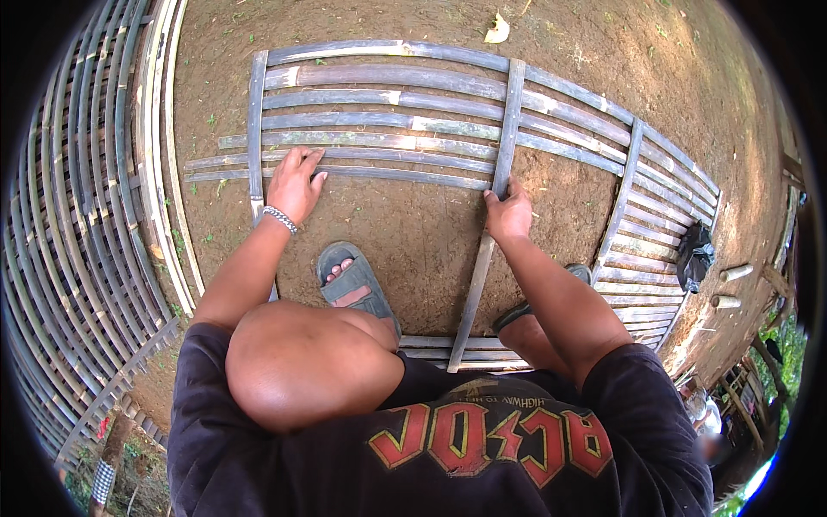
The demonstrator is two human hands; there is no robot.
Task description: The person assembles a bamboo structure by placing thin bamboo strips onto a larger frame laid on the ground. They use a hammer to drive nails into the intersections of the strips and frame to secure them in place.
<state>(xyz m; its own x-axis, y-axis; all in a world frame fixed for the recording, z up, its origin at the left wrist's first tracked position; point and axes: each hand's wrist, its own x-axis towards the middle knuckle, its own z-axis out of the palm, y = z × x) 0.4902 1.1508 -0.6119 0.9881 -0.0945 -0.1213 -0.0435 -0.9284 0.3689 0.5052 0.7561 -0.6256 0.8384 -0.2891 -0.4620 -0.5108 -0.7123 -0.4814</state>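
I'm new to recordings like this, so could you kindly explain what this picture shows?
There is no machine here, just a person's bare left hand and right hand. A wide fisheye camera on their head looks down, so straight edges bend. On the earth ground lies a frame of long slats joined by cross strips. The left hand touches the lower slats; the right is on a middle cross strip. How firmly they grip, I can't tell. A black bag sits far right.

The bamboo slats (379, 76) are streaked grey and tan, the soil (422, 228) brown, the sandals (372, 293) grey-green.
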